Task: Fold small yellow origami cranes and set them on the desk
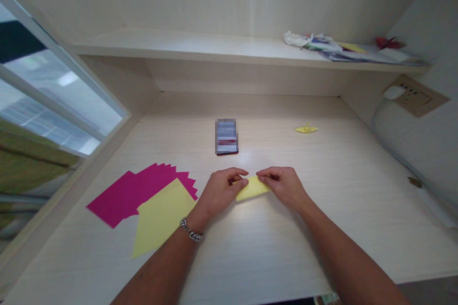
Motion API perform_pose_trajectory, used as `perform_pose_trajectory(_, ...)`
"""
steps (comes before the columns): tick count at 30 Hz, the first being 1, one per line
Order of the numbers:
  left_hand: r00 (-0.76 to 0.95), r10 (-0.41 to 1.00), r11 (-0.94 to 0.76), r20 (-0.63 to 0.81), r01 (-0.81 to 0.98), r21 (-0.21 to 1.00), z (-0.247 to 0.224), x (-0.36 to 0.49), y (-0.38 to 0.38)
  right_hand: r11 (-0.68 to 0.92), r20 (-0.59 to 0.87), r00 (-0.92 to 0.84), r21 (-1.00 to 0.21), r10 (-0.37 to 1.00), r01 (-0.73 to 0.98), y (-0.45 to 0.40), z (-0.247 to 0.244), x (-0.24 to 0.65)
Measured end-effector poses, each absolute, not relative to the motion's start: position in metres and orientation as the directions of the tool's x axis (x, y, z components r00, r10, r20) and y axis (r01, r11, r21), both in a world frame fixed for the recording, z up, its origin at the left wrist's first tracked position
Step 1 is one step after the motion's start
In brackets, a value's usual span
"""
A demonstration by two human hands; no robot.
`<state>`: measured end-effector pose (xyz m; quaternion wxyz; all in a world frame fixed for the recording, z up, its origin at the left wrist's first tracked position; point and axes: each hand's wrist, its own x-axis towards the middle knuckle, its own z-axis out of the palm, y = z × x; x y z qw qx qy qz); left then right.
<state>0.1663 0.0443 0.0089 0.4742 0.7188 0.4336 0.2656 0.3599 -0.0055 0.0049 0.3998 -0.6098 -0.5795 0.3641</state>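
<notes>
A folded piece of yellow paper [252, 188] is between my two hands, low over the middle of the desk. My left hand [224, 188] pinches its left end between thumb and fingers. At the right end, the thumb and fingers of my right hand [285, 184] close on the upper corner. Beside my left forearm, a flat yellow sheet [162, 217] partly covers a fanned stack of magenta sheets [138, 193]. A small folded yellow paper figure [307, 129] rests farther back on the right.
A phone [226, 137] lies on the desk [343, 228] beyond my hands. Papers and wrappers [315, 43] and a red folded paper [389, 43] sit on the shelf [200, 47]. A cable [384, 140] hangs from the right wall socket [417, 96]. A window is at left.
</notes>
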Motion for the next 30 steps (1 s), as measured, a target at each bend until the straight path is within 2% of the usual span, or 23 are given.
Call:
perform_pose_trajectory(3,0.529,0.848,-0.190,-0.038,0.370,0.910,0.012,0.169,0.042,0.011,0.034,0.049,-0.915,0.998,0.403,-0.006,0.006,0.356)
perform_pose_trajectory(8,0.470,0.882,-0.128,-0.032,0.303,0.944,0.009,0.173,0.038,-0.070,-0.049,0.171,-0.990,0.984,0.120,-0.002,0.001,0.351)
perform_pose_trajectory(10,0.469,0.882,-0.091,-0.046,0.264,0.960,0.006,0.174,0.038,-0.082,-0.066,0.211,-0.994,0.975,0.068,-0.001,-0.001,0.351)
perform_pose_trajectory(16,0.533,0.834,0.013,-0.144,0.243,0.970,0.006,0.177,0.036,-0.101,-0.086,0.147,-0.990,0.985,0.101,-0.004,0.001,0.348)
perform_pose_trajectory(22,0.411,0.903,0.043,-0.127,0.206,0.978,0.003,0.179,0.035,-0.106,-0.105,0.198,-0.994,0.975,-0.006,-0.001,0.000,0.347)
perform_pose_trajectory(27,0.499,0.841,0.127,-0.209,0.192,0.973,0.002,0.180,0.037,-0.109,-0.095,0.160,-0.991,0.983,0.083,-0.002,0.001,0.352)
perform_pose_trajectory(30,0.491,0.847,0.121,-0.201,0.190,0.974,0.003,0.180,0.037,-0.115,-0.108,0.175,-0.993,0.979,0.028,-0.002,0.004,0.351)
